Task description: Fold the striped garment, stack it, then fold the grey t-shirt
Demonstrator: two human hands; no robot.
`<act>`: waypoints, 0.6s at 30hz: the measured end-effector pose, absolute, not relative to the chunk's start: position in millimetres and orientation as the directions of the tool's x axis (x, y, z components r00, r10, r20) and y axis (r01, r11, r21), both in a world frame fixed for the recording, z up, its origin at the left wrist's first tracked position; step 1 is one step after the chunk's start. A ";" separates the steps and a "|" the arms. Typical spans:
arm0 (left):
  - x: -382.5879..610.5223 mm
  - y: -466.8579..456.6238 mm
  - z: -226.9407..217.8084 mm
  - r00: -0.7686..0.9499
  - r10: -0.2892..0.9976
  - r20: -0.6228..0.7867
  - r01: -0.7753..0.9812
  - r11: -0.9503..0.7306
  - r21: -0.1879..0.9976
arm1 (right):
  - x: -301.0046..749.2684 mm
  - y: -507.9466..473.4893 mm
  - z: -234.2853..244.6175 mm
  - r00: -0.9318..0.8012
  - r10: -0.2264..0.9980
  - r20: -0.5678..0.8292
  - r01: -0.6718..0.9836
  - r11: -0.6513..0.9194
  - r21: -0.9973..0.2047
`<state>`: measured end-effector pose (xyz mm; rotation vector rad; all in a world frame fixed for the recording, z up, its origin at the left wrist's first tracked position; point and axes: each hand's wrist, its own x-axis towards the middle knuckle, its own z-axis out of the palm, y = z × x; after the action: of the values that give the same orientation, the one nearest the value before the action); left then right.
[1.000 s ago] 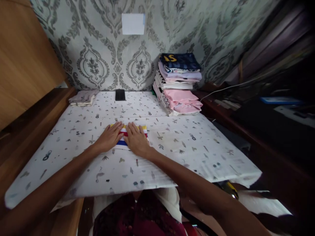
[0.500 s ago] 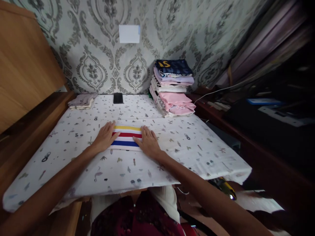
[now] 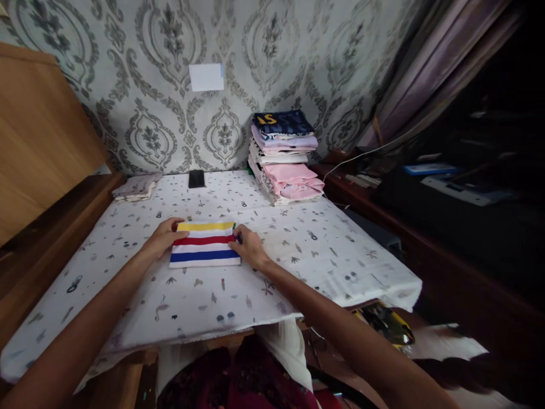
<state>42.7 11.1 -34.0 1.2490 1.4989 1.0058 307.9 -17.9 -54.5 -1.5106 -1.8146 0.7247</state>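
1. Two bare hands work at the frame's centre: the right hand (image 3: 251, 247) pinches the right edge of one folded, rectangular white cloth with coloured stripes (image 3: 206, 249) between thumb and fingers.
2. The left hand (image 3: 164, 237) has its thumb on top of the left edge, fingers bent at the upper left corner; I cannot tell whether they clamp it.
3. Three stripes run across the smooth cloth: yellow, red, blue.
4. It lies on a white, small-print table cover (image 3: 340, 267), which spreads widest toward the right and drapes over the near edge.
5. Upper left: one low, grey folded pile (image 3: 137, 186); beside it, one flat black rectangular object (image 3: 196, 179).
6. Upper centre-right: one tall stack of folded garments (image 3: 286, 159), before damask-patterned wallpaper (image 3: 149, 133).
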 end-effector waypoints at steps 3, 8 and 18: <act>44.8 1.5 -17.3 0.006 0.945 -0.327 0.241 0.316 0.918 | 308.0 -29.4 -53.8 -0.131 0.977 0.167 0.277 0.197 -0.940; 67.9 -19.2 3.6 0.096 0.962 -0.255 0.007 0.255 0.967 | 321.4 -35.3 -40.7 -0.098 0.995 -0.008 -0.390 -0.046 -0.920; 173.6 -29.7 -11.8 0.071 0.919 -0.388 -0.276 0.392 0.878 | 361.1 -76.5 -24.4 -0.168 0.983 -0.068 -0.453 -0.138 -0.881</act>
<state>173.6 -29.7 -11.8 0.7132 1.1531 1.0235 361.1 -76.5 -24.4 -0.8416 -0.8910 1.5841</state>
